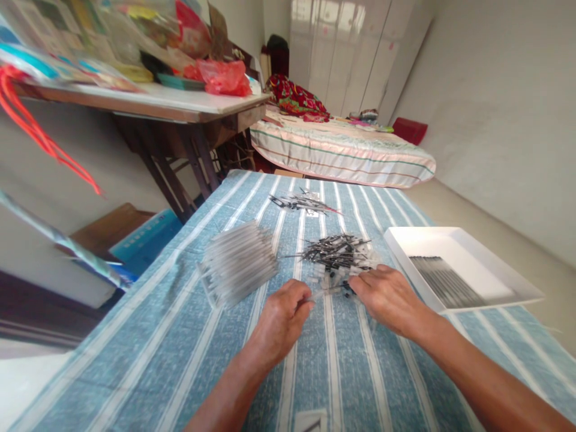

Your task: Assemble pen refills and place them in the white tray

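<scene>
My left hand (283,315) is closed in a pinch on the end of a thin clear tube (321,293) lying over the blue striped cloth (189,360). My right hand (384,297) is curled at the tube's other end, fingertips on a small dark tip at the near edge of a heap of dark pen tips (337,252). A stack of clear tubes (238,264) lies just left of my left hand.
A white tray (468,273) holding a row of finished dark sticks sits at the right. A smaller pile of thin parts (301,202) lies farther back. A cluttered wooden table (148,99) stands left, a bed (342,150) behind.
</scene>
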{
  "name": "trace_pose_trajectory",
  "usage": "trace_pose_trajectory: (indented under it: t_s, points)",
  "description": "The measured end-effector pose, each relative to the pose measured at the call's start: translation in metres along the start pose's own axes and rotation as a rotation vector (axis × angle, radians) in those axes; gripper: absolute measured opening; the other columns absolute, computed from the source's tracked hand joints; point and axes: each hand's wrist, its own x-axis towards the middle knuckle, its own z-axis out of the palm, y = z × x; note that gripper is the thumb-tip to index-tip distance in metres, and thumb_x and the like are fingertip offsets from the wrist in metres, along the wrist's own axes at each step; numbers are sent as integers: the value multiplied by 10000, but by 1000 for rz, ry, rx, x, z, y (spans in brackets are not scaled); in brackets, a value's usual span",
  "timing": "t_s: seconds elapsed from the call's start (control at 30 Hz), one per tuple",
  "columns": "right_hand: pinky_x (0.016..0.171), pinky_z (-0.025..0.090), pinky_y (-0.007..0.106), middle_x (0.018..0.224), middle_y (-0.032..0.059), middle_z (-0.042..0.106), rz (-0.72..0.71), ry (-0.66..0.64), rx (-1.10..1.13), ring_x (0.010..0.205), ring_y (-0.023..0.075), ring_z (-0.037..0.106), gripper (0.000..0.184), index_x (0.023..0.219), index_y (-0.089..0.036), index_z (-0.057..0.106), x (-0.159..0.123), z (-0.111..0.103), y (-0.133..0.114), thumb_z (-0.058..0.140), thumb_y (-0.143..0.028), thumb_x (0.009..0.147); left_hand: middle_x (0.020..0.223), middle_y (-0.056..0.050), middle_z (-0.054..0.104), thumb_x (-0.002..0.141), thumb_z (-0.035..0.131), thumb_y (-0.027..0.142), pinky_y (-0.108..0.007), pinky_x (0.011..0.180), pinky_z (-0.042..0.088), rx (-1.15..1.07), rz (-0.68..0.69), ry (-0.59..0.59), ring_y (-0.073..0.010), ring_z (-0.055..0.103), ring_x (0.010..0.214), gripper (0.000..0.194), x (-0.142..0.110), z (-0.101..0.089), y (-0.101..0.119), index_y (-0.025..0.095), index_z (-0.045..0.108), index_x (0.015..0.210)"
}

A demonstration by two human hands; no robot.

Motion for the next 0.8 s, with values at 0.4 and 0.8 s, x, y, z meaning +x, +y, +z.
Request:
trace_pose_trajectory:
  t_s: [0.4, 0.8]
  points:
    - [591, 273, 302, 581, 2, 591, -34, 71, -53, 529, 143, 522, 175, 700, -159, 560, -3, 0, 5, 506, -1, 755, 747, 2, 534, 803, 468, 127, -244, 654, 401, 15, 9, 36, -128, 525, 696, 93, 0, 2, -5, 183, 510, 743]
    - [605, 306, 317, 577, 17, 558, -184, 172, -31, 545, 150, 491, 149, 766, -144, 588, 5, -19, -16, 480, -74, 841, 680, 15, 531, 752, 550, 147, -237, 621, 398, -264, -104, -23, -120, 511, 647, 32, 0, 6, 7, 164, 567, 730]
